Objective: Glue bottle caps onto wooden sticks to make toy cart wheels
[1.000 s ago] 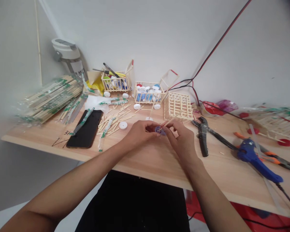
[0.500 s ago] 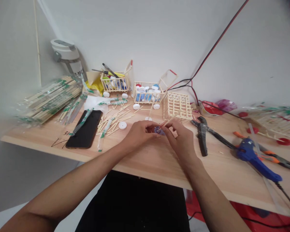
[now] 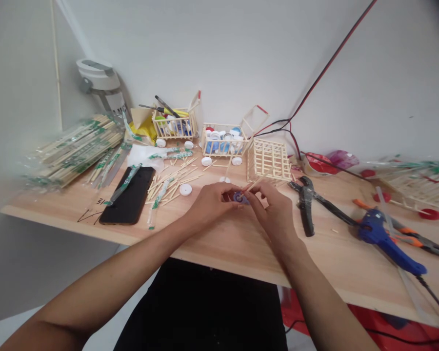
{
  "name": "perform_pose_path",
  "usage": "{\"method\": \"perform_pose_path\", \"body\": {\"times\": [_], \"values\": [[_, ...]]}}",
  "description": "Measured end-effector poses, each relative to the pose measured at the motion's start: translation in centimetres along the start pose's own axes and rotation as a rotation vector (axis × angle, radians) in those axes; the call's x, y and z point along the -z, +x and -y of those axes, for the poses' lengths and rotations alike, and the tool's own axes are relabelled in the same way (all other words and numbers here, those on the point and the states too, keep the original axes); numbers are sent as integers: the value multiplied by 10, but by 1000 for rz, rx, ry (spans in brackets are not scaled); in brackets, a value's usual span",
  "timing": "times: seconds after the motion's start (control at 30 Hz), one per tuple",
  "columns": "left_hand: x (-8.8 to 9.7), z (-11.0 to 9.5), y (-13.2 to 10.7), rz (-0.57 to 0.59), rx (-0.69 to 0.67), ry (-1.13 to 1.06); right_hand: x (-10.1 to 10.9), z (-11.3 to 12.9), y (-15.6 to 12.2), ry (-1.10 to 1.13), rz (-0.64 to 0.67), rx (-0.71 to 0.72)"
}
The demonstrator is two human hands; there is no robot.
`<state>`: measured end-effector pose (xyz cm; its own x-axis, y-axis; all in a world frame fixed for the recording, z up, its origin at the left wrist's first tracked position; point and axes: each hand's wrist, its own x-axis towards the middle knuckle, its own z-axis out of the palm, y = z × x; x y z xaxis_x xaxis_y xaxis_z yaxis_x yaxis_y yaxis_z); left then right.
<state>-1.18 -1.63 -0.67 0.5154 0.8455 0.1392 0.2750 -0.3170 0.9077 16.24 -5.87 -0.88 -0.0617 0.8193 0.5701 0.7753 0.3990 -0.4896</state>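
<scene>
Above the middle of the pine tabletop [image 3: 336, 253], my left hand [image 3: 210, 207] and my right hand [image 3: 272, 209] meet. A small blue plastic bottle cap [image 3: 239, 197] sits between the left fingers, partly hidden by them. The right thumb and fingers pinch a thin wooden stick [image 3: 254, 184], which slants from the upper right down to the cap. Its lower tip is hidden among my fingers, so I cannot tell whether it touches the cap.
Loose sticks [image 3: 168, 183] and white caps [image 3: 185, 189] lie left of my hands, beside a black phone [image 3: 128, 195]. Right of them lie black pliers [image 3: 306, 209] and a blue glue gun [image 3: 378, 239]. A stick-built cage [image 3: 269, 160] stands at the back.
My hands stay around the cap with little movement. The cap shows slightly less between my fingers, and the whole view has shifted a little.
</scene>
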Motion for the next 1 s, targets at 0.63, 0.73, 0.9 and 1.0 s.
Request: {"method": "perform_pose_path", "body": {"times": [0.63, 0.73, 0.9, 1.0], "values": [[1, -4, 0, -1, -5, 27, -1, 1, 0, 0, -6, -3], [0, -3, 0, -7, -5, 27, -1, 1, -1, 7, 4, -9], [0, -2, 0, -10, -15, 19, 0, 2, 0, 9, 2, -23], [1, -3, -1, -4, -19, 22, -1, 2, 0, 14, 4, -27]]}}
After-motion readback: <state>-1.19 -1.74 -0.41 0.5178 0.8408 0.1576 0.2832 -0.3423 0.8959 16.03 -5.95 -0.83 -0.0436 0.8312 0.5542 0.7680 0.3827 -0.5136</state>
